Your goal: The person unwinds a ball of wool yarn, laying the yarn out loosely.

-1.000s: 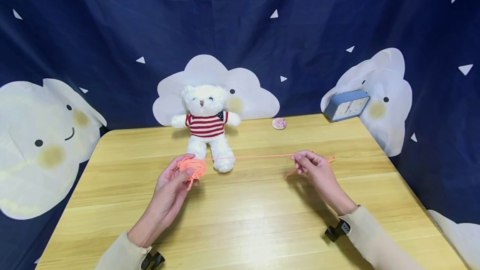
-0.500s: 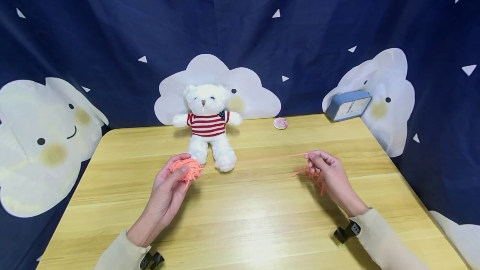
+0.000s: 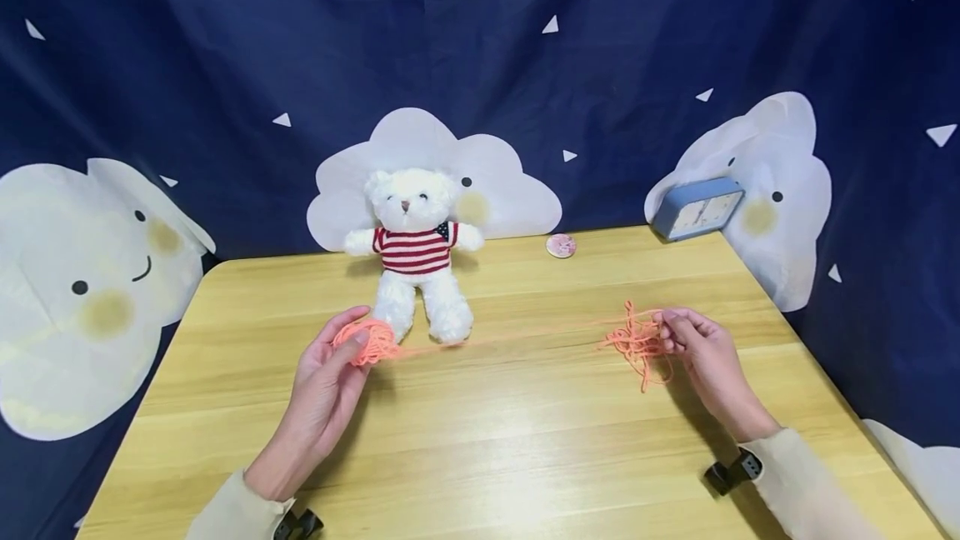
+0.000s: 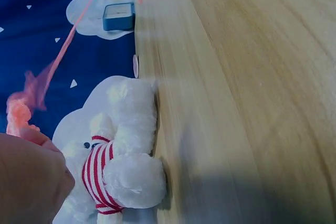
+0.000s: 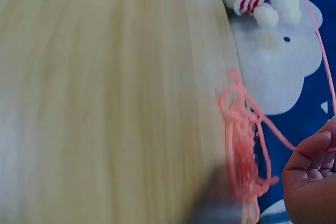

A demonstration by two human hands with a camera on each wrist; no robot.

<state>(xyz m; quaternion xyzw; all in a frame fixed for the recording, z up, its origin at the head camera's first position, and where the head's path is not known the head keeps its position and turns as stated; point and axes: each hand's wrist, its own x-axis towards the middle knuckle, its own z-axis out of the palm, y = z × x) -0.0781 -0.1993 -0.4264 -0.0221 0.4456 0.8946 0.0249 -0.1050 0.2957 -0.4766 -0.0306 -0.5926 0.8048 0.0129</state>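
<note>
Both hands [image 3: 321,394] [image 3: 708,361] curled round yarn [image 3: 381,339]

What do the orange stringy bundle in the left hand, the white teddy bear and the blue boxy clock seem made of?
Orange stringy bundle: soft, matt yarn, by its looping strands; wool or acrylic, I can't tell.
White teddy bear: fluffy plush, by its fuzzy, tufted surface.
Blue boxy clock: smooth, probably plastic, by its even colour; painted metal is possible.
</note>
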